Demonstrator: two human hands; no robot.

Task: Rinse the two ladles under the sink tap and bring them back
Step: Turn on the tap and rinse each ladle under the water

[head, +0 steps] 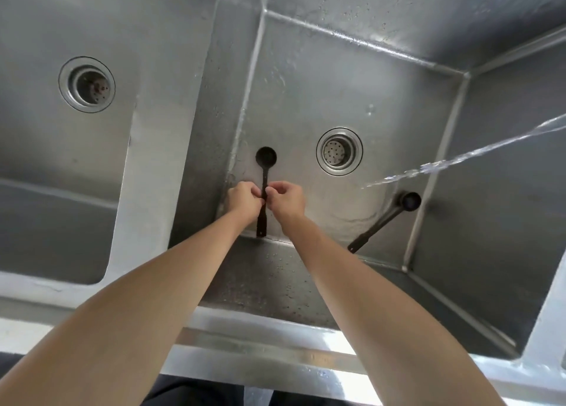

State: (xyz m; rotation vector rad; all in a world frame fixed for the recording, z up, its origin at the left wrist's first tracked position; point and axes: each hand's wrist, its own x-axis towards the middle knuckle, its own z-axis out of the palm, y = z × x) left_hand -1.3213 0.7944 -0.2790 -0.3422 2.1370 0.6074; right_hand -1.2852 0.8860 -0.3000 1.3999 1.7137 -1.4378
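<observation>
A black ladle (265,160) is held low in the right-hand basin, its bowl pointing away from me and its handle end toward me. My left hand (243,200) and my right hand (286,199) both pinch its thin handle at mid-length from either side. A second dark ladle (382,222) lies on the basin floor at the right, bowl toward the right wall. A stream of water (453,160) comes in from the right edge and lands on the basin floor between the two ladles. The tap itself is out of view.
The steel sink has two basins split by a wide divider (183,130). The right basin's drain (339,151) sits just right of the held ladle. The left basin has its own drain (86,84). The sink's front rim (275,344) runs below my forearms.
</observation>
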